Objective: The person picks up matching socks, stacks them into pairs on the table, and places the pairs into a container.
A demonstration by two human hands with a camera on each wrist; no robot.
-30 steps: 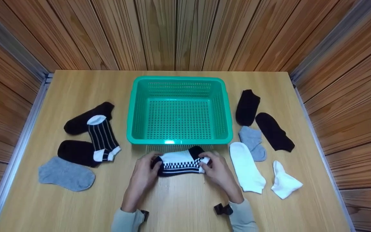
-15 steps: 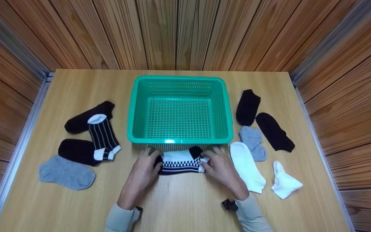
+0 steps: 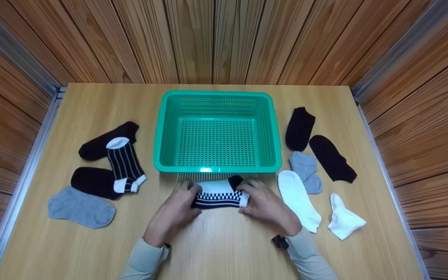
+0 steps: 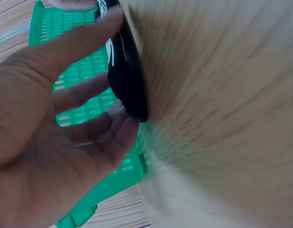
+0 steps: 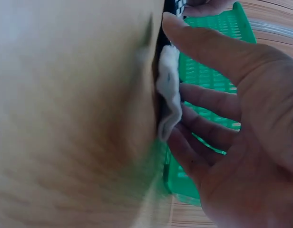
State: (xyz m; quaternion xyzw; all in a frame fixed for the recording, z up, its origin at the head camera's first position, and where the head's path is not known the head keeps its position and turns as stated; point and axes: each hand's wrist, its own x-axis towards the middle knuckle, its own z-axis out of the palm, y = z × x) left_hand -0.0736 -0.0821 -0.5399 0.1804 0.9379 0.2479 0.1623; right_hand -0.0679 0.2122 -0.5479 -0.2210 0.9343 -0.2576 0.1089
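Observation:
A black-and-white checkered sock (image 3: 218,193) lies on the wooden table (image 3: 216,241), just in front of the green basket (image 3: 216,169). My left hand (image 3: 177,206) grips its black left end, thumb on the near side and fingers behind. My right hand (image 3: 261,202) pinches the white cuff end the same way. In the left wrist view, the left hand (image 4: 120,71) curls round the black end of the sock (image 4: 127,80), with the basket (image 4: 46,23) behind. In the right wrist view, the right hand (image 5: 175,80) holds the sock's white edge (image 5: 168,90) before the basket (image 5: 203,76).
Left of the basket lie two black socks (image 3: 107,140) (image 3: 91,182), a striped sock (image 3: 125,165) and a grey sock (image 3: 80,208). To the right lie two black socks (image 3: 300,128) (image 3: 331,158), a grey one (image 3: 305,171) and two white ones (image 3: 298,202) (image 3: 344,221). Wooden walls enclose the table.
Both hands have closed inward along the sock and moved a little toward the basket; the sock between them now looks shorter and more bunched.

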